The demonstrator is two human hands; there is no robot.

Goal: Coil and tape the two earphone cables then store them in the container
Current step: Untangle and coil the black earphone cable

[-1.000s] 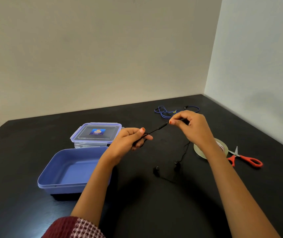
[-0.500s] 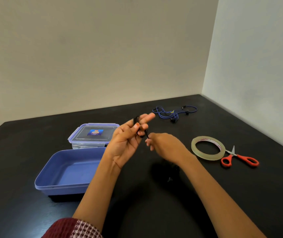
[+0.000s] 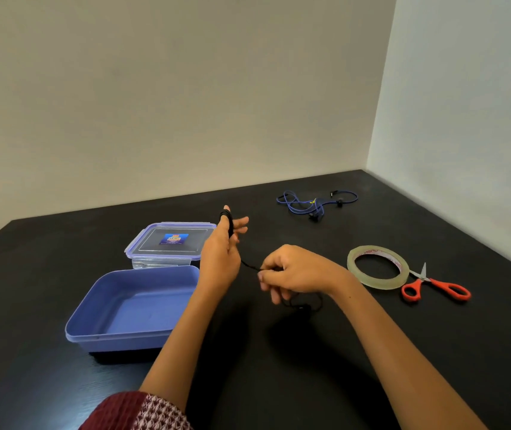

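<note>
Wide dark tabletop (image 3: 31, 290), and the layout makes sense. The blue container (image 3: 117, 342) sits open at the near left, ready, I'd say, to take a finished coil. Its lid (image 3: 170, 240) is parked just behind it, out of the way.

Now the hands. The left hand (image 3: 220, 259) stands upright as a spool, fingers extended and a little spread, with loops of cable wrapped near the top of them. I can't tell whether the thumb pins anything. The right hand (image 3: 294, 274) is curled, thumb and fingertips pinching the black strand just beside the left. It looks like it's feeding the line taut for the next wrap.

The tape roll (image 3: 378, 282) lies flat to the right, and the orange-handled scissors (image 3: 437, 287) touch its edge. Both are within reach for the taping, not yet needed. The blue earphone cable (image 3: 313, 203) waits at the far side in a loose tangle, untouched.

The black earphone cable (image 3: 249, 265) is thin and matte, hard to read against the dark surface. A few tight turns sit on the fingers, a short span runs between the hands, and the slack tail with an earbud trails beneath the right hand.
</note>
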